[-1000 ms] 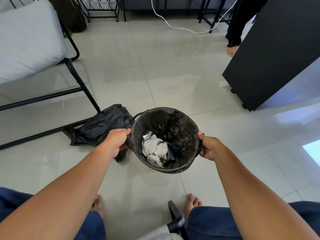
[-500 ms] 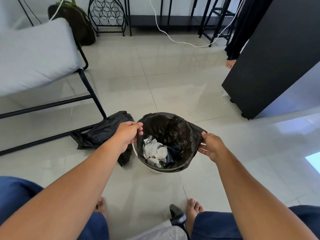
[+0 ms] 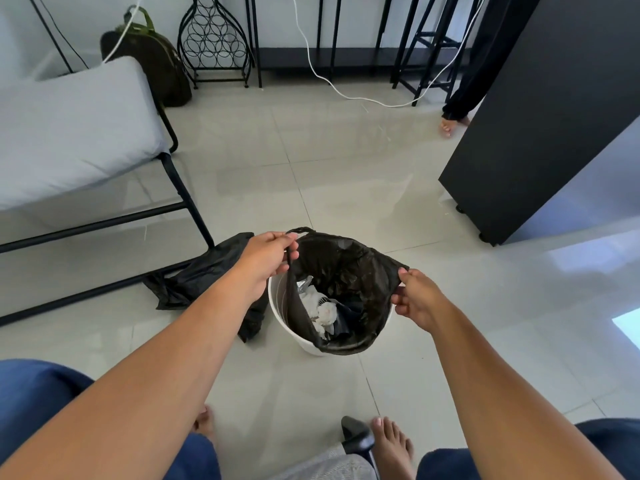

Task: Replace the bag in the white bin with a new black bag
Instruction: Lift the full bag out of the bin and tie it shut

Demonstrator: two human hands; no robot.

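White bin (image 3: 279,308): round, upright on the pale floor tiles.
Used bag (image 3: 349,271): black liner, top edge lifted clear of the bin's rim on both sides, crumpled white waste inside.
New black bag (image 3: 204,275): lies crumpled flat, just left of the bin.

The left forearm (image 3: 194,327) covers the middle of the crumpled black bag (image 3: 194,275) on the floor, so only its two ends show. The white bin (image 3: 277,306) shows only its left wall and a strip at the front — the full bag (image 3: 346,271) hides the rest, and its own folds bury most of the trash (image 3: 322,310) inside. The second person by the dark cabinet (image 3: 540,116) is hidden but for a trouser leg and a bare foot (image 3: 450,124). The grey cushion (image 3: 69,129) runs off the left edge. The black object (image 3: 356,436) beside the right foot — I can't tell what it is.
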